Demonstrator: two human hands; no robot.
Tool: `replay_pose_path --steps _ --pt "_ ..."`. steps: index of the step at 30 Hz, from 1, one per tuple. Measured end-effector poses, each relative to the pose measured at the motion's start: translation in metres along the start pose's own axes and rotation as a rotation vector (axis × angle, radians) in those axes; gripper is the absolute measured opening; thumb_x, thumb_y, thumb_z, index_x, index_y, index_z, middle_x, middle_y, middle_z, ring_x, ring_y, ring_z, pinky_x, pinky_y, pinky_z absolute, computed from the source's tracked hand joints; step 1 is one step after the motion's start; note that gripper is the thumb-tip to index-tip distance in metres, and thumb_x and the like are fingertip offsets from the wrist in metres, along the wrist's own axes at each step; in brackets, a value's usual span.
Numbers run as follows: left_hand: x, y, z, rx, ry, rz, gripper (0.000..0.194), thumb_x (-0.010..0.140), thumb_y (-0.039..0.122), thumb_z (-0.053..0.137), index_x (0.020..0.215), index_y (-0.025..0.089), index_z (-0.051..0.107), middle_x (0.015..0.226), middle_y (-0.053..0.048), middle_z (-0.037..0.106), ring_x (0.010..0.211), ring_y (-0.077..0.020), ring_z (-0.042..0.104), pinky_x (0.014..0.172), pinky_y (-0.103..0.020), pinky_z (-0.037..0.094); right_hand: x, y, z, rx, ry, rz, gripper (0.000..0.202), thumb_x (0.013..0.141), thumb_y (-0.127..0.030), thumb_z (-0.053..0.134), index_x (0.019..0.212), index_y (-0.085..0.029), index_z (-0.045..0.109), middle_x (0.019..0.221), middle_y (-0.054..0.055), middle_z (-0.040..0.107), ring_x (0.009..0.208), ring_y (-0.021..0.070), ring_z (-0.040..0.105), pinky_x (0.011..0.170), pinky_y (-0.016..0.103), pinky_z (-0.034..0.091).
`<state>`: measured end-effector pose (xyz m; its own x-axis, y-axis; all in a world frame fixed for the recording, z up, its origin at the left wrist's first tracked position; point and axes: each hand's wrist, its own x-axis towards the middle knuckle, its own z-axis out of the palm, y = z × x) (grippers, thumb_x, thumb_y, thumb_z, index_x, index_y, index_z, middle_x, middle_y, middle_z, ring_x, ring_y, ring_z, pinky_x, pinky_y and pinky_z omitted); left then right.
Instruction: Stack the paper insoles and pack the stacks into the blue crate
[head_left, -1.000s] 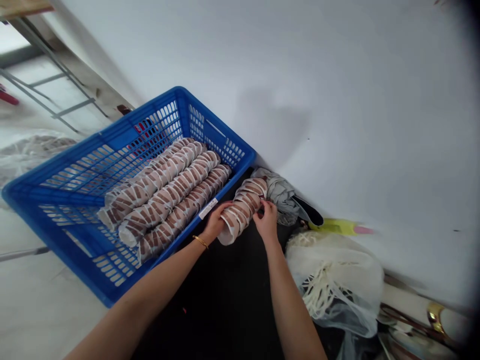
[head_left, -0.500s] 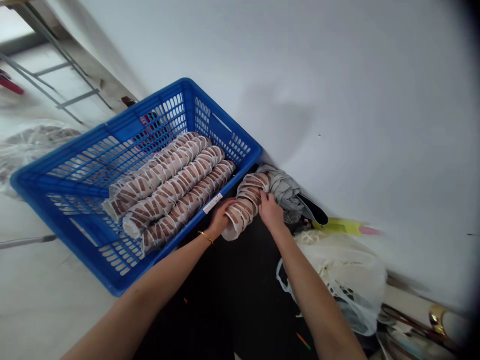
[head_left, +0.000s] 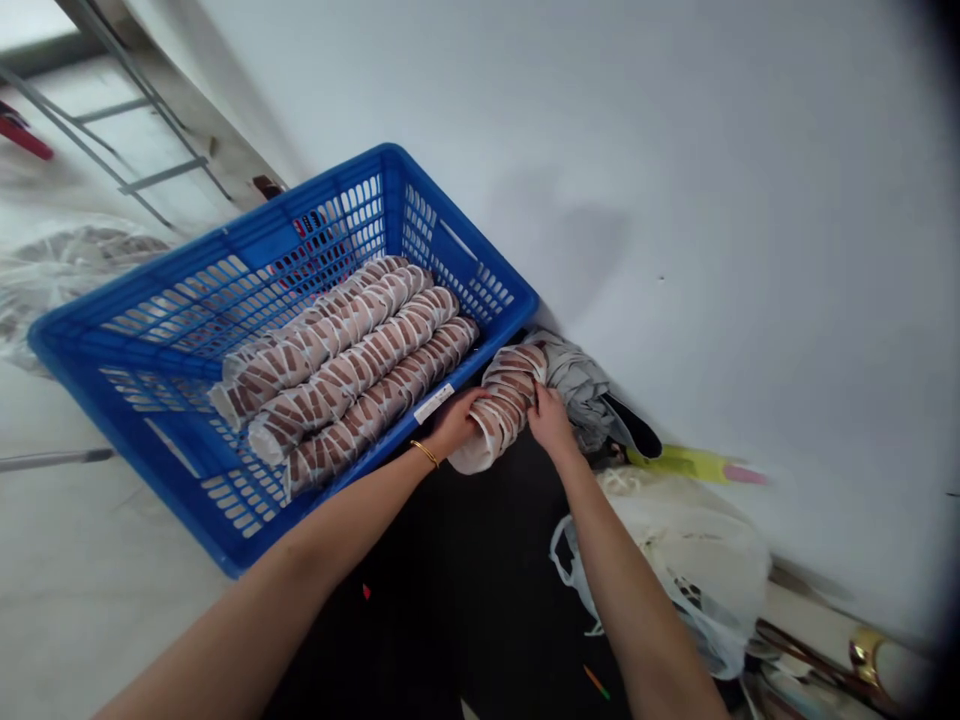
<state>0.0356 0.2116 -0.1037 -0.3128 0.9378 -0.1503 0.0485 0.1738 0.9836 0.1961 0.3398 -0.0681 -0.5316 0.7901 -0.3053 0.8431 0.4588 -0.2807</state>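
Note:
My left hand point(head_left: 457, 424) and my right hand point(head_left: 550, 416) are closed on a short roll-like stack point(head_left: 510, 392) of brown pieces layered with thin white sheets. The left grips its near left side, the right its far right side. White material flares at the near end. Just left stands a blue plastic crate point(head_left: 150, 440) with slotted walls; several longer rolls point(head_left: 360, 360) of the same banded look lie side by side in it. My left forearm passes along the crate's near edge. What exactly the pieces are, I cannot make out.
Crumpled grey material point(head_left: 581, 385) lies beyond my right hand, against the white wall point(head_left: 712, 200). Right of my forearm sit a yellow item point(head_left: 686, 462) and a white plastic bag point(head_left: 720, 560). A clear bag point(head_left: 67, 280) lies behind the crate, near a metal frame point(head_left: 161, 175).
Both hands still hold the stack, and their grip on it has shifted slightly. The stack looks more compact, its near end tipped a little. The view has moved slightly.

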Motion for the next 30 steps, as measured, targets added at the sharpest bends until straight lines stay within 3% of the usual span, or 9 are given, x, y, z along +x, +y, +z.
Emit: replay_pose_path --steps 2,6,12,17,19,22,25,30 --pt "-0.008 0.002 0.002 -0.005 0.009 0.003 0.046 0.075 -0.002 0.057 0.118 0.013 0.065 0.129 -0.013 0.066 0.115 -0.0256 0.063 0.105 -0.038 0.047 -0.002 -0.006 -0.004 -0.024 0.002 0.025 0.061 0.086 -0.011 0.039 0.147 -0.009 0.042 0.122 0.020 0.053 0.110 0.0291 0.057 0.096 0.041 0.049" --pt "-0.036 0.011 0.003 -0.019 0.025 -0.003 0.046 0.076 0.005 0.061 0.119 0.018 0.066 0.137 -0.010 0.062 0.120 -0.0270 0.062 0.105 -0.039 0.047 -0.008 -0.018 -0.018 -0.071 -0.051 0.027 0.063 0.090 -0.013 0.039 0.152 -0.019 0.039 0.119 0.015 0.053 0.102 0.0271 0.061 0.092 0.038 0.050" --pt "-0.061 0.027 0.005 -0.232 0.107 -0.216 0.041 0.073 0.010 0.062 0.112 0.020 0.069 0.098 -0.002 0.074 0.089 -0.0211 0.068 0.087 -0.035 0.053 -0.009 -0.033 -0.029 -0.154 -0.185 0.019 0.053 0.091 -0.015 0.042 0.142 -0.025 0.053 0.115 0.014 0.059 0.097 0.0257 0.064 0.090 0.037 0.049" --pt "-0.050 0.027 0.008 -0.425 0.222 -0.307 0.033 0.071 0.012 0.063 0.102 0.018 0.068 0.098 -0.004 0.073 0.089 -0.0200 0.067 0.086 -0.034 0.053 0.011 -0.050 -0.034 -0.195 -0.204 0.064 0.036 0.091 -0.017 0.045 0.121 -0.013 0.065 0.114 0.020 0.063 0.103 0.0296 0.065 0.091 0.039 0.048" --pt "-0.039 0.024 0.008 -0.449 0.247 -0.310 0.032 0.073 0.014 0.063 0.104 0.018 0.066 0.100 -0.004 0.072 0.089 -0.0193 0.067 0.086 -0.033 0.053 0.022 -0.057 -0.038 -0.190 -0.167 0.101 0.037 0.091 -0.018 0.046 0.123 -0.008 0.061 0.113 0.023 0.064 0.103 0.0309 0.065 0.090 0.039 0.048" --pt "-0.021 0.020 0.008 -0.477 0.269 -0.301 0.032 0.074 0.013 0.063 0.105 0.018 0.064 0.099 -0.004 0.072 0.090 -0.0191 0.067 0.088 -0.033 0.053 0.034 -0.063 -0.040 -0.169 -0.087 0.150 0.051 0.090 -0.016 0.044 0.139 -0.002 0.043 0.117 0.025 0.063 0.105 0.0314 0.064 0.090 0.040 0.048" --pt "-0.008 0.016 0.010 -0.486 0.278 -0.300 0.034 0.071 0.009 0.063 0.104 0.016 0.064 0.095 -0.004 0.072 0.089 -0.0203 0.068 0.089 -0.033 0.053 0.037 -0.057 -0.037 -0.117 -0.034 0.134 0.064 0.088 -0.014 0.045 0.149 -0.006 0.030 0.128 0.023 0.058 0.108 0.0302 0.063 0.093 0.040 0.048" --pt "-0.007 0.009 0.012 -0.465 0.300 -0.320 0.030 0.070 0.009 0.064 0.099 0.015 0.066 0.095 -0.006 0.073 0.089 -0.0224 0.067 0.090 -0.035 0.054 0.032 -0.039 -0.029 -0.038 -0.039 0.088 0.067 0.082 -0.017 0.053 0.148 -0.012 0.040 0.119 0.019 0.063 0.105 0.0307 0.063 0.095 0.042 0.048"
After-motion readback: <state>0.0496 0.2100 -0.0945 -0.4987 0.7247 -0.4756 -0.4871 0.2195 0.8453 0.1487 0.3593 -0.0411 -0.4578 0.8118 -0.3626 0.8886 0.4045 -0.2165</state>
